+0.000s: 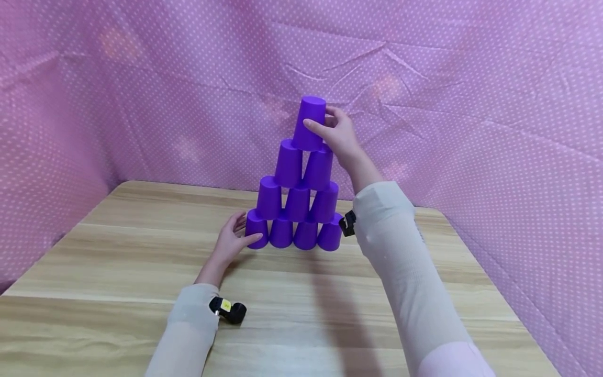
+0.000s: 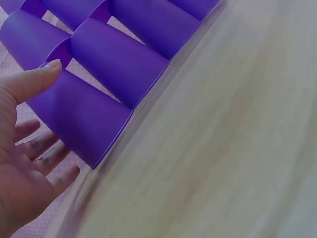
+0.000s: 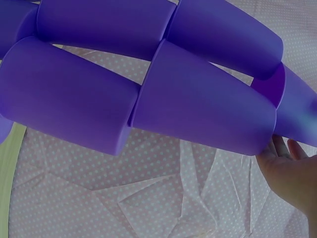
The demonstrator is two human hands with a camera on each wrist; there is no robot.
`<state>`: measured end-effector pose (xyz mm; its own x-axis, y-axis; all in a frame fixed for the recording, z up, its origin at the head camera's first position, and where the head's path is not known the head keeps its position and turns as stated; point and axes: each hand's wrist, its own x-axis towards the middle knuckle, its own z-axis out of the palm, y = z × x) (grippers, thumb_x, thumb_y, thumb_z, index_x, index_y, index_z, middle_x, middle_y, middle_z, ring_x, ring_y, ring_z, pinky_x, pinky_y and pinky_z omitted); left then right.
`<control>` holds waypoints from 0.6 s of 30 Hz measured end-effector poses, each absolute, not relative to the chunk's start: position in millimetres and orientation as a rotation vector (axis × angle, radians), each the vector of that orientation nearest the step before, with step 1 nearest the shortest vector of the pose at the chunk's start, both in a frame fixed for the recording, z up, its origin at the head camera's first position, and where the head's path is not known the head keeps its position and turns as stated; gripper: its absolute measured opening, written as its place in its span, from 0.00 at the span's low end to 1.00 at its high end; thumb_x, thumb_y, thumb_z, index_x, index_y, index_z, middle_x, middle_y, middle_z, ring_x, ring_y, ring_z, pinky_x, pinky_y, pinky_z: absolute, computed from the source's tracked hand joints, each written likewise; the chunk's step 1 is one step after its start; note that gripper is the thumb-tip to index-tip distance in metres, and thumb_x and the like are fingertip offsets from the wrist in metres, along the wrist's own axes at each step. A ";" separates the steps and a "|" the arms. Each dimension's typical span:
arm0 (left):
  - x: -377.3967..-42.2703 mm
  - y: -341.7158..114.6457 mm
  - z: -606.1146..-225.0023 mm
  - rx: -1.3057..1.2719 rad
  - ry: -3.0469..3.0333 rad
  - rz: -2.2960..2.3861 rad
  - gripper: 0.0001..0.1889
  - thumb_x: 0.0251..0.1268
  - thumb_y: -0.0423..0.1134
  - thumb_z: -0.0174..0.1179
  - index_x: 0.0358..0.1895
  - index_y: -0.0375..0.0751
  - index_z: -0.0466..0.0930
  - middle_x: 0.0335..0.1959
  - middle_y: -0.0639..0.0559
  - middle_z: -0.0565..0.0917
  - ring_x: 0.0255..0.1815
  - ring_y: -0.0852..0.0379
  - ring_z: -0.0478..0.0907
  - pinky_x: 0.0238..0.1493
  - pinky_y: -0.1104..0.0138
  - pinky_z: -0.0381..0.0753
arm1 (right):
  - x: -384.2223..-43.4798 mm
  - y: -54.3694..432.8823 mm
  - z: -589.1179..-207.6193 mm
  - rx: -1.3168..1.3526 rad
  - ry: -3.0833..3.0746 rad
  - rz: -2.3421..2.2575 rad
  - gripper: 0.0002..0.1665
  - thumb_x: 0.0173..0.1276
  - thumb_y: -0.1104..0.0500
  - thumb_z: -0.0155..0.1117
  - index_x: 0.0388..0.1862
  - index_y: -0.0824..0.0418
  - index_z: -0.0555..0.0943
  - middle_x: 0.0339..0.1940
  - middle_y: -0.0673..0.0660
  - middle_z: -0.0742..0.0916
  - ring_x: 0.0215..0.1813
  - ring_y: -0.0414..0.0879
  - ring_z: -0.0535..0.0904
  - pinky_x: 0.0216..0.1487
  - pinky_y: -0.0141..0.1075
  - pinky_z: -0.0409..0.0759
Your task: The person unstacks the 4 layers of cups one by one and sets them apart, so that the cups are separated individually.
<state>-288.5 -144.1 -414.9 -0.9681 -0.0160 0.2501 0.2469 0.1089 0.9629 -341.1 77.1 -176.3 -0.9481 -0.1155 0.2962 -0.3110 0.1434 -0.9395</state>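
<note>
Upside-down purple cups are stacked as a pyramid on the wooden table. Its bottom row has several cups, with three, two and one above. The top cup (image 1: 310,123) is gripped by my right hand (image 1: 340,133), thumb across the front and fingers around the far right side. In the right wrist view, that top cup (image 3: 299,106) is partly cut off at the edge. Down low, my left hand (image 1: 231,241) is spread around the leftmost bottom cup (image 1: 256,230). The left wrist view shows its fingers (image 2: 62,179) fairly straight beside this cup (image 2: 86,116), thumb near its upper end.
The wooden table (image 1: 118,251) extends in front of and on both sides of the pyramid. Pink polka-dot cloth (image 1: 198,104) hangs behind the table and along its sides. Each sleeve carries a black wrist device, the left one (image 1: 228,310) near the tabletop, the right one (image 1: 347,223) close to the rightmost bottom cup.
</note>
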 end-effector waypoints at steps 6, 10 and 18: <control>-287.3 -140.6 -416.5 -0.221 -2.190 -1.948 0.37 0.45 0.30 0.64 0.60 0.29 0.55 0.55 0.33 0.65 0.56 0.42 0.61 0.58 0.57 0.59 | -341.0 73.8 -175.4 0.398 -2.236 1.928 0.35 0.51 0.59 0.66 0.57 0.61 0.65 0.47 0.59 0.77 0.45 0.49 0.74 0.45 0.37 0.73; -286.4 -139.9 -417.5 -0.212 -2.174 -1.940 0.36 0.46 0.30 0.63 0.60 0.29 0.56 0.55 0.33 0.65 0.56 0.43 0.61 0.58 0.57 0.59 | -342.3 72.9 -175.4 0.388 -2.238 1.918 0.34 0.51 0.59 0.66 0.57 0.62 0.65 0.46 0.59 0.77 0.45 0.49 0.74 0.45 0.36 0.73; -285.6 -138.9 -418.2 -0.191 -2.149 -1.959 0.33 0.48 0.29 0.62 0.60 0.30 0.58 0.54 0.34 0.66 0.55 0.44 0.63 0.57 0.59 0.61 | -341.0 73.0 -175.3 0.391 -2.238 1.904 0.33 0.52 0.59 0.66 0.57 0.62 0.65 0.46 0.59 0.77 0.44 0.49 0.74 0.44 0.36 0.74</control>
